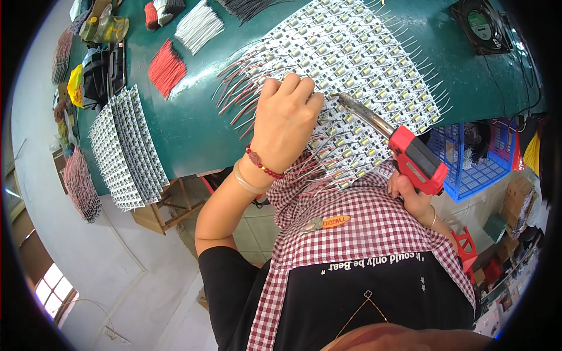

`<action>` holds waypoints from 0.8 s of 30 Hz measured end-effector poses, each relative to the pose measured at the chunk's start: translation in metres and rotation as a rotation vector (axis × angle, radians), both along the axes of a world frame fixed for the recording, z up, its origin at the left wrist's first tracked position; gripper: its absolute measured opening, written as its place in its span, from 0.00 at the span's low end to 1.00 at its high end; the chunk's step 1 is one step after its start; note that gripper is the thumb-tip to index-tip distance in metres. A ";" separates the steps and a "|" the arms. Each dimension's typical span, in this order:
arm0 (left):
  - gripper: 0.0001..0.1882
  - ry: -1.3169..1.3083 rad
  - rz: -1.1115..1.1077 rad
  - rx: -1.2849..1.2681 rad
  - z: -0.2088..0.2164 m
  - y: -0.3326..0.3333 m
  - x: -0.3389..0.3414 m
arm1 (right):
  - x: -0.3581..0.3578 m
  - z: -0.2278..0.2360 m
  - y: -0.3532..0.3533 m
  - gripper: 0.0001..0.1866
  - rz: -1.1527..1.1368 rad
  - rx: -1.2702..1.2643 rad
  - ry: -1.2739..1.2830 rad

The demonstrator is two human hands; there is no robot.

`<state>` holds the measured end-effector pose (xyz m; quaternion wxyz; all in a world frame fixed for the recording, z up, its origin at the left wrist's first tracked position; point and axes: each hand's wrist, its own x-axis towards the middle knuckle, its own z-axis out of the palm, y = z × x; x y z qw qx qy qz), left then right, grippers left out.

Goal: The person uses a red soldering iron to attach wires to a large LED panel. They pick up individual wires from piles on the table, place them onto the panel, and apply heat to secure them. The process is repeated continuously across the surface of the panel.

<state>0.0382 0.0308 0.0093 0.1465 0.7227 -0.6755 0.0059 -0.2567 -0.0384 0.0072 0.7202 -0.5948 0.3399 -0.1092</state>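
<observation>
A large white panel of small circuit boards (345, 52) lies on the green table, with rows of yellowish components and thin wires along its edges. My left hand (290, 114) is over the panel's left part, fingers curled together; what they pinch is hidden beneath them. My right hand (410, 193) is wrapped round the handle of a red and black soldering gun (418, 158). The gun's metal barrel points up and left, its tip close to my left fingertips at the boards. Red and dark wires (246, 96) stick out past the panel's left edge.
Bundles of red wires (167, 68) and white wires (199, 27) lie on the green table (193, 123). More board panels (129, 149) are stacked at the left edge. A black fan (481, 26) stands far right, above a blue crate (477, 172).
</observation>
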 end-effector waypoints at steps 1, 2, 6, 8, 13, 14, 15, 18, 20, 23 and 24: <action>0.08 -0.018 0.011 0.003 0.000 0.001 -0.001 | 0.002 0.001 0.000 0.07 -0.009 -0.001 -0.011; 0.08 -0.037 0.023 0.006 -0.001 0.003 -0.003 | 0.002 0.001 0.000 0.07 -0.018 -0.001 -0.023; 0.09 -0.024 0.102 -0.039 0.005 0.020 0.002 | 0.002 0.001 -0.001 0.11 -0.018 -0.042 -0.055; 0.09 -0.032 0.179 -0.036 0.011 0.032 0.012 | 0.002 -0.002 0.000 0.21 -0.030 -0.071 -0.085; 0.08 0.158 0.474 -0.118 0.018 0.059 0.018 | 0.007 -0.001 -0.001 0.25 -0.126 0.018 -0.186; 0.08 0.287 0.447 -0.141 0.018 0.060 0.012 | 0.010 0.001 -0.001 0.26 -0.152 0.050 -0.200; 0.08 0.416 0.418 -0.165 0.016 0.058 0.000 | 0.015 0.004 -0.002 0.26 -0.163 0.064 -0.198; 0.08 0.658 0.262 -0.184 0.007 0.050 -0.040 | 0.037 0.011 -0.002 0.28 -0.189 0.084 -0.197; 0.06 0.714 0.214 -0.195 0.010 0.041 -0.064 | 0.053 0.018 -0.001 0.30 -0.200 0.096 -0.198; 0.05 0.811 0.227 -0.188 0.016 0.032 -0.081 | 0.060 0.025 -0.003 0.17 -0.142 0.106 -0.166; 0.05 0.850 0.194 -0.173 0.018 0.030 -0.083 | 0.061 0.027 -0.003 0.13 -0.123 0.098 -0.141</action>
